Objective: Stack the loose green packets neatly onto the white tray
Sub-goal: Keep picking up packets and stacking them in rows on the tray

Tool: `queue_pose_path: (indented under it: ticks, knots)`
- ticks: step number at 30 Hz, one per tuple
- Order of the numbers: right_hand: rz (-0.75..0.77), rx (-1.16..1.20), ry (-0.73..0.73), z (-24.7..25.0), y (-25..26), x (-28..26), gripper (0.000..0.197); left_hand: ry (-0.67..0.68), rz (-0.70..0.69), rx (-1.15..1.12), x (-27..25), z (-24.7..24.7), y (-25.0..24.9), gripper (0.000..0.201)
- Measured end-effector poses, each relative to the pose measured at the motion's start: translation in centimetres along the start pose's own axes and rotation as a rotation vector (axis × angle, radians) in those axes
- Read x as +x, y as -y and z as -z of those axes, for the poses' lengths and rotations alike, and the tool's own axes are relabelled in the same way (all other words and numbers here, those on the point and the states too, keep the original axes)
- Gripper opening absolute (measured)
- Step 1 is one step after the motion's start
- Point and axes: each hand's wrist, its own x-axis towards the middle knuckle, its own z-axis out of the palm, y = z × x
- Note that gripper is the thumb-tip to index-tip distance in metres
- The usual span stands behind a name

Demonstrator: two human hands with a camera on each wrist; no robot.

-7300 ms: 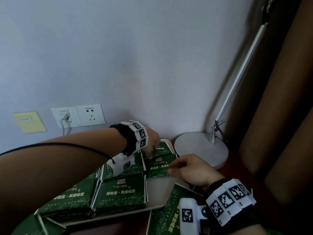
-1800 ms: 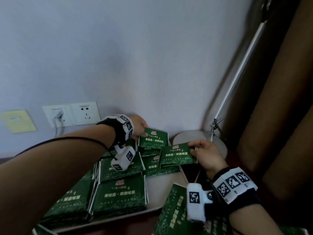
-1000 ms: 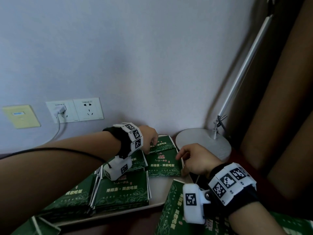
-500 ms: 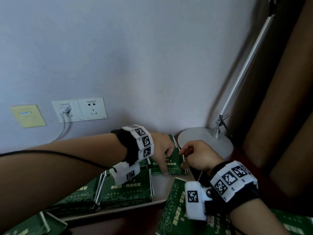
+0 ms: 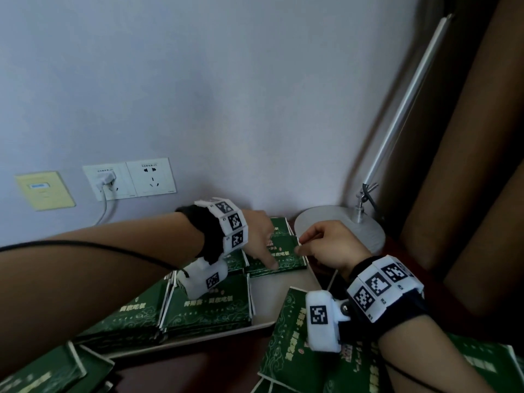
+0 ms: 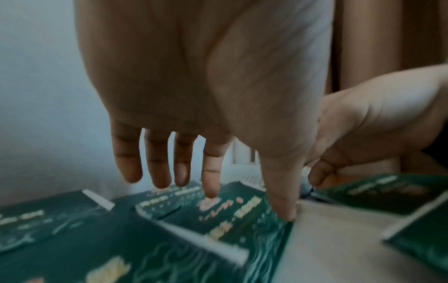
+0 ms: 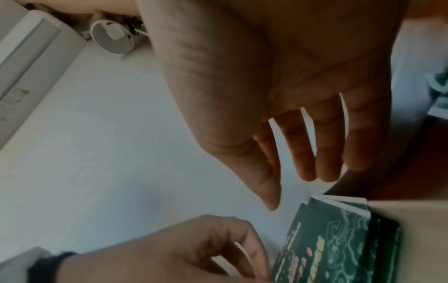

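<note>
Head view: green packet lies atop the far-right stack on the white tray, beside the lamp base. Left hand reaches over, fingers straight and spread, thumb tip touching the packet's near edge. Right hand hovers at its right edge, fingers loosely curled, gripping nothing.

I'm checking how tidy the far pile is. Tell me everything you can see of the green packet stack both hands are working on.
The far-right stack of green packets lies flat on the white tray, near its far corner beside the lamp base. The packets look like glossy dark green wrappers with pale swirls, light lettering and white edges. The left hand presses straight fingers on top; the right hand touches its right edge. Edges look roughly aligned.
</note>
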Motion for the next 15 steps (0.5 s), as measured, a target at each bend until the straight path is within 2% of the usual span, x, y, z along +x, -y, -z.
queue_pose_path:
  ticks: [2, 6, 8, 11, 15]
  knots:
    - [0.042, 0.037, -0.029, 0.5, 1.1, -0.6, 0.017, -0.056, 0.014, -0.058, -1.8, 1.5, -0.1, 0.058]
    - [0.181, 0.041, -0.039, 1.5, 5.0, -2.9, 0.015, -0.193, -0.043, -0.219, -8.2, 3.9, -1.8, 0.041]
    - [0.269, -0.035, 0.003, 1.5, 7.1, -4.7, 0.014, -0.13, -0.061, -0.3, -12.5, 3.4, -3.1, 0.039]
    - [0.354, -0.249, 0.155, 1.6, 9.7, -7.9, 0.017, 0.056, -0.073, -0.33, -17.3, 0.5, -4.6, 0.044]
    - [0.258, -0.634, 0.362, 1.8, 10.4, -10.9, 0.029, 0.234, -0.038, -0.36, -19.2, -4.3, -5.4, 0.045]
